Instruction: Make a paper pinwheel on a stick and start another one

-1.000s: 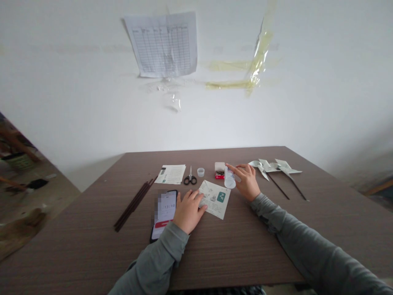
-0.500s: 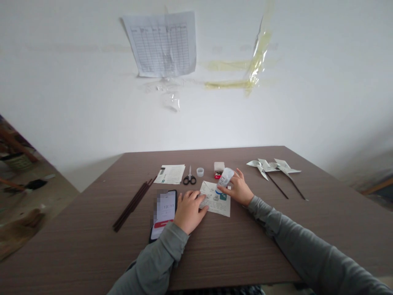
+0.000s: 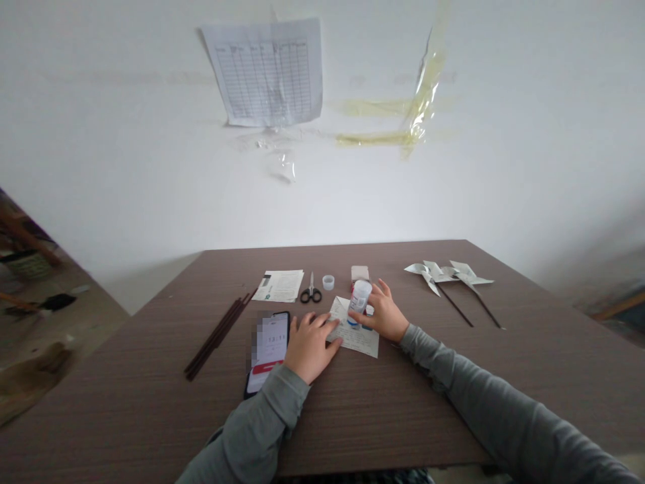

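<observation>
My right hand grips a small whitish plastic bottle with a label and a blue band near its bottom. Nearly upright, the bottle stands over or on a printed square of paper; whether its base touches I cannot tell. Fingers spread, my left hand lies over the left edge of that paper. Just left of this hand is a phone showing 13:11. Behind the bottle sits a small red and white box, partly hidden. A round whitish cap lies nearby.
Black-handled scissors lie beside a stack of paper squares. Several dark sticks lie at the left. Paper pinwheels on dark sticks rest at the right. The brown table meets a white wall.
My right hand has moved the bottle slightly left and turned it from tilted to nearly upright. My left hand stays on the paper.
</observation>
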Demonstrator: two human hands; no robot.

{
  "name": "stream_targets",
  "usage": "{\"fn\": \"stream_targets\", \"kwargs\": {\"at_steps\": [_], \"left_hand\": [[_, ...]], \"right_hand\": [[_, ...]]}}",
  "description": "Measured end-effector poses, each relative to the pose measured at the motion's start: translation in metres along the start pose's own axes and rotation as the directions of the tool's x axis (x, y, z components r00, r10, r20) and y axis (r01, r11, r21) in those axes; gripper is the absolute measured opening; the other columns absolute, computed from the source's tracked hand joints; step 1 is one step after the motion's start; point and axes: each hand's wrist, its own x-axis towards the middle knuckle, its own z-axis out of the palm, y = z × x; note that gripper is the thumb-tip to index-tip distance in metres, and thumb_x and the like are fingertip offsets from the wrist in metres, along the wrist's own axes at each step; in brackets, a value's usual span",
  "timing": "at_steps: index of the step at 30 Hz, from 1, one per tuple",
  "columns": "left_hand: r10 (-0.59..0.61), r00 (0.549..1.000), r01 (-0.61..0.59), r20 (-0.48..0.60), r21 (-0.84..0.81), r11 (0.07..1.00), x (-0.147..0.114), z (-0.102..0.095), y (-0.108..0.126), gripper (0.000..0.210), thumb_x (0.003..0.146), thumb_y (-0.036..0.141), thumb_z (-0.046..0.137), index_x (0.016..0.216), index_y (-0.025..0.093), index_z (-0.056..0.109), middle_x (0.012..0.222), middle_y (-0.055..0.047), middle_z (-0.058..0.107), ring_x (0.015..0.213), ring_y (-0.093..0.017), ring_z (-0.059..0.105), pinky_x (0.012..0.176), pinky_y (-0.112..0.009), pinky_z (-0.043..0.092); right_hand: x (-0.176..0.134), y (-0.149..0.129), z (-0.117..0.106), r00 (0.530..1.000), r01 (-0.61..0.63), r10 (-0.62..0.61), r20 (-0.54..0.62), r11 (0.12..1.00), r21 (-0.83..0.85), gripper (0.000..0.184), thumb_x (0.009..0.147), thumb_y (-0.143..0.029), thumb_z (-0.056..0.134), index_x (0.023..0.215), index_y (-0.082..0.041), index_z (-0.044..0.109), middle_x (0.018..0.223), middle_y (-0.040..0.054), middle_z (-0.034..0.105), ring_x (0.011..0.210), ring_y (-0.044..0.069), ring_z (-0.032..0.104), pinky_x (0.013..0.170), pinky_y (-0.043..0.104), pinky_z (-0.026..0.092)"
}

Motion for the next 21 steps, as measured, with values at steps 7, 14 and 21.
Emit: {"fn": "stream_targets", "kwargs": {"at_steps": [7, 14, 21], "left_hand": [[-0.012, 1.000, 0.012, 0.014, -0.001, 1.000, -0.0017, -0.0058, 0.0046, 0.051, 0.124, 0.031, 0.075, 0.174, 0.034, 0.087, 0.190, -0.010, 0.078, 0.179, -0.047, 0.064, 0.155, -0.084, 0.044], [-0.027, 0.999, 0.027, 0.036, -0.006, 1.000, 0.0001, -0.0055, 0.0038, 0.052, 0.123, 0.034, 0.077, 0.174, 0.039, 0.087, 0.192, -0.007, 0.076, 0.182, -0.049, 0.062, 0.156, -0.085, 0.042], [-0.025, 0.999, 0.026, 0.028, -0.012, 1.000, 0.0005, -0.0044, 0.0021, 0.053, 0.122, 0.035, 0.076, 0.173, 0.040, 0.088, 0.192, -0.007, 0.077, 0.180, -0.050, 0.062, 0.155, -0.085, 0.042]], "right_hand": [[0.0001, 0.0014, -0.0034, 1.000, 0.013, -0.013, -0.013, 1.000, -0.012, 0.034, 0.109, -0.047, 0.101, 0.087, -0.031, 0.081, 0.101, 0.0076, 0.091, 0.125, 0.039, 0.085, 0.152, 0.087, 0.043], [-0.0005, 0.0026, -0.0018, 0.999, 0.028, -0.028, -0.029, 0.999, 0.015, 0.037, 0.111, -0.052, 0.096, 0.087, -0.031, 0.078, 0.105, 0.0079, 0.092, 0.128, 0.040, 0.085, 0.150, 0.089, 0.045], [-0.0003, 0.0017, -0.0035, 0.998, 0.016, -0.017, -0.054, 0.999, -0.028, 0.039, 0.108, -0.047, 0.100, 0.081, -0.033, 0.075, 0.090, 0.0067, 0.086, 0.117, 0.040, 0.085, 0.149, 0.088, 0.047]]}}
